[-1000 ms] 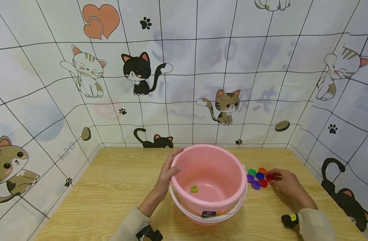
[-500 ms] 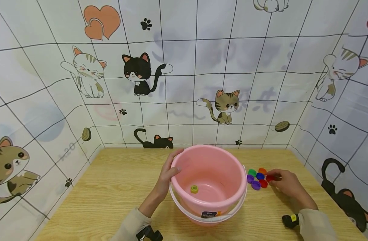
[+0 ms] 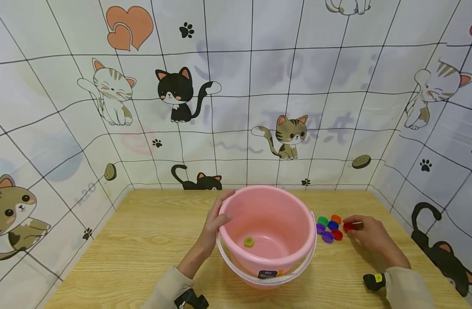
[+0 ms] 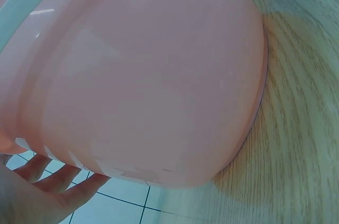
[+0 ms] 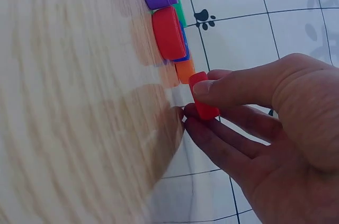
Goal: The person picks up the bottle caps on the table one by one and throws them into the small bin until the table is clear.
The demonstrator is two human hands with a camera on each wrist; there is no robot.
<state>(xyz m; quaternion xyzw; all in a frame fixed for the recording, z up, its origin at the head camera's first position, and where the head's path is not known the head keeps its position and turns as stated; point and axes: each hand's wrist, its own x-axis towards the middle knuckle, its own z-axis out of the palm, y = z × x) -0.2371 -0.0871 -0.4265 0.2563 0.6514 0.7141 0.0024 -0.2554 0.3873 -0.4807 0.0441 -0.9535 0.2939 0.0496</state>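
Note:
A pink bucket (image 3: 270, 206) with a white handle (image 3: 272, 281) stands on the wooden table, its mouth tipped toward me. My left hand (image 3: 211, 226) grips its left rim, thumb over the lip and fingers along the outside. Inside on the bottom lies a small yellow-green cap (image 3: 249, 242). To the right of the bucket, my right hand (image 3: 373, 236) pinches a red bottle cap (image 5: 206, 97) between thumb and fingers; in the right wrist view it is close over the tabletop. Beside these fingertips lies a cluster of purple (image 3: 327, 237), red (image 3: 337, 234), blue (image 3: 333, 225), green (image 3: 323, 221) and orange caps (image 3: 336, 219).
The wooden table (image 3: 150, 249) is bounded at the back and sides by a white cloth (image 3: 236, 86) with grid lines and cartoon cats. The bucket's handle hangs down across its front, over a dark label (image 3: 267, 274).
My right hand has shifted slightly to the right with the red cap, widening the gap to the other caps. The left hand and the bucket have stayed in place.

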